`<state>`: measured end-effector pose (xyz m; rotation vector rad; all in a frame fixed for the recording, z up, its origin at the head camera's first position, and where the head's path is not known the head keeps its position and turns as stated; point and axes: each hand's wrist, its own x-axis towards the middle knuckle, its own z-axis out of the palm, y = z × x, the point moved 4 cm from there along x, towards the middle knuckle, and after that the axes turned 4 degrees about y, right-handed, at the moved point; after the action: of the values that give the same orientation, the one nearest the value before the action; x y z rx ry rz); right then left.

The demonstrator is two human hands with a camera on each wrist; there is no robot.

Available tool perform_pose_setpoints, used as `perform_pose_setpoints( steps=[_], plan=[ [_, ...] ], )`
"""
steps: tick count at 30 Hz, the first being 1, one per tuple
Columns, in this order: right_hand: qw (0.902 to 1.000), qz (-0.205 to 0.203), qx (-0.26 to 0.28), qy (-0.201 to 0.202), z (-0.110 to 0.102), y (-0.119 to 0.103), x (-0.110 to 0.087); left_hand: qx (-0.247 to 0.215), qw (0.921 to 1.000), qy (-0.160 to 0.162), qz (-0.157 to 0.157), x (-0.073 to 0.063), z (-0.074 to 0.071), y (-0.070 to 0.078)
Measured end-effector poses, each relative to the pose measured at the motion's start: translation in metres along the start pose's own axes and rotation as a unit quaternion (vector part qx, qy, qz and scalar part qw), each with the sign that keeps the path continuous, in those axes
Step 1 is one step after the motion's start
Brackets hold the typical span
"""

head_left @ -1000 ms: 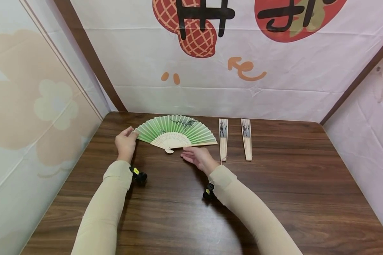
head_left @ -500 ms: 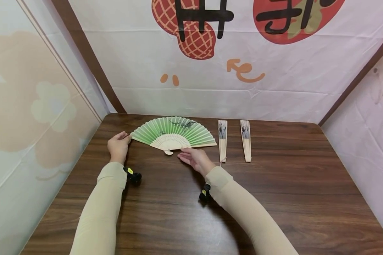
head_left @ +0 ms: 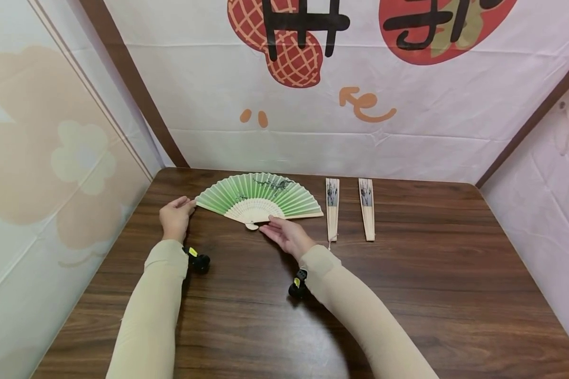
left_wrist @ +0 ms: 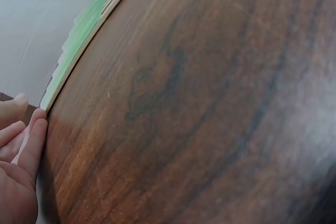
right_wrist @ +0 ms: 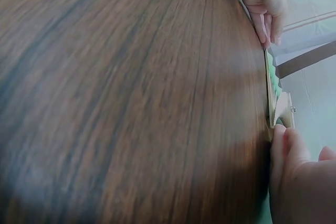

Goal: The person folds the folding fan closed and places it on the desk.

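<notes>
A green folding fan (head_left: 223,195) lies spread on the brown table, its pale ribs meeting at a pivot near the front. At the fan's left tip is my left hand (head_left: 174,218), its fingertips touching the outer edge. In the left wrist view that hand's fingers (left_wrist: 32,148) are fairly straight, with the thumb apart from the fan. My right hand (head_left: 289,237) touches the fan's lower edge just right of the pivot. The right wrist view has its extended fingers (right_wrist: 294,148) against the rib end, the thumb held away.
Two folded fans, one (head_left: 332,210) with a cord at its end and another (head_left: 367,210) farther right, lie on the table (head_left: 455,273). A printed cloth wall (head_left: 313,150) rises behind the table's back edge. Cloth also hangs at both sides.
My left hand has moved left and slightly toward me, and the fan's left edge has spread a little wider. My right hand has slid left along the lower edge toward the pivot.
</notes>
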<state>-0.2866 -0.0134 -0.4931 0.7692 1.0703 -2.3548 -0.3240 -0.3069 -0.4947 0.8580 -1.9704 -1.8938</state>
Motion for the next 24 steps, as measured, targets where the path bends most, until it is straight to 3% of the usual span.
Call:
perform_pose_setpoints(
  steps=[7, 16, 24],
  plan=[
    [0.9996, 0.012, 0.025, -0.005, 0.0022, 0.0039, 0.0045, 0.022, 0.9997, -0.001, -0.005, -0.0008, -0.0028, -0.0009],
    [0.9997, 0.001, 0.024, 0.001, 0.0030, 0.0053, 0.0088, 0.057, 0.9983, -0.004, 0.012, 0.0028, -0.0007, -0.0031],
    [0.9998, 0.000, -0.012, 0.018, 0.0023, 0.0030, 0.0103, 0.066, 0.9976, -0.007, 0.018, 0.0032, -0.0004, -0.0024]
  ],
)
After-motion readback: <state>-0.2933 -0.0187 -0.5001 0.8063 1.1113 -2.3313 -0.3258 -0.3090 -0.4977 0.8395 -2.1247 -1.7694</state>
